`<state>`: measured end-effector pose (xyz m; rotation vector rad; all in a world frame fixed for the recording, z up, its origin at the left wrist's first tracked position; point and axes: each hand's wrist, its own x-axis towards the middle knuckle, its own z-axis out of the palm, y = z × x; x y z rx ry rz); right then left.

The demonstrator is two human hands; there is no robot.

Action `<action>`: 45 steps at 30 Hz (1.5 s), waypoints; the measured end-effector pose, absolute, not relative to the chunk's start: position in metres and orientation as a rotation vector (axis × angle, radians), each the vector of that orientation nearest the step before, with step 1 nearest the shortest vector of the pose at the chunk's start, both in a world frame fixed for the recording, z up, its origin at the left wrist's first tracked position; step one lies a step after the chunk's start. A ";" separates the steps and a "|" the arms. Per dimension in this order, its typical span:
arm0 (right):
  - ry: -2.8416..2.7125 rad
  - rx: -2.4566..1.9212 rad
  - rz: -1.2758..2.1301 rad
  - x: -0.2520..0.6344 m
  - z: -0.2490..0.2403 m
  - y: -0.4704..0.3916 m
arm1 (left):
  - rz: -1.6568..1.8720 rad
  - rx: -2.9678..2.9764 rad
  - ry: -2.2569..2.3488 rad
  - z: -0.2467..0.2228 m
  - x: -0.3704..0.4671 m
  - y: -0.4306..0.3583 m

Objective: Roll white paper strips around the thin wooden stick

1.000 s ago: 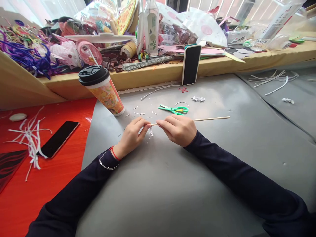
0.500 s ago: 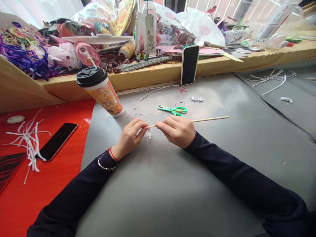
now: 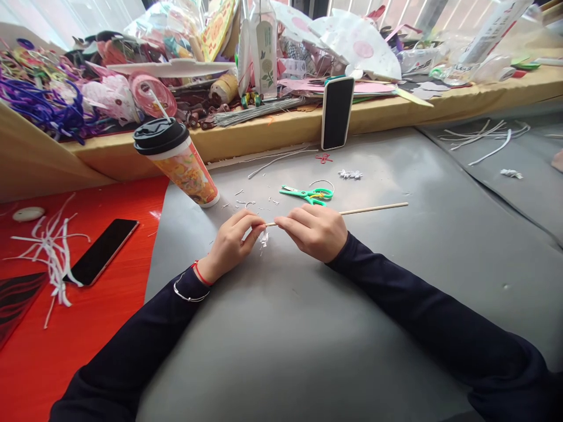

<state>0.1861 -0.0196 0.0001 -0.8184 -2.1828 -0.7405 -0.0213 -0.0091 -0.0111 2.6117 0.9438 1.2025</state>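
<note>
A thin wooden stick (image 3: 373,208) runs nearly level across the grey table, through my right hand (image 3: 314,231), whose fingers are closed round it. At the stick's left end my left hand (image 3: 233,240) pinches with thumb and forefinger. A small white knotted piece (image 3: 264,237) with loose ends hangs just below those fingertips; how it is joined to the stick is too small to tell. Green-handled scissors (image 3: 308,194) lie beyond my hands, with a thin white cord curled beside them.
A lidded paper cup (image 3: 180,167) stands at the left back, near a phone (image 3: 103,252) and white strips (image 3: 57,252) on red. An upright phone (image 3: 338,114) leans on the cluttered ledge (image 3: 378,117). Part of another person's hand (image 3: 558,161) shows at the right edge.
Part of another person's hand has come into view at the right edge. The hanging white piece has shifted very slightly; both my hands keep nearly the same place and grip.
</note>
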 end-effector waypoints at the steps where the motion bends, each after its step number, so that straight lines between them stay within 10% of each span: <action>1: -2.185 -0.817 -0.737 0.186 0.000 -0.020 | 1.200 2.613 0.941 -0.011 -0.021 -0.009; 45: -2.253 -0.847 -0.619 0.188 0.000 -0.019 | 0.987 2.252 0.904 -0.008 -0.024 -0.007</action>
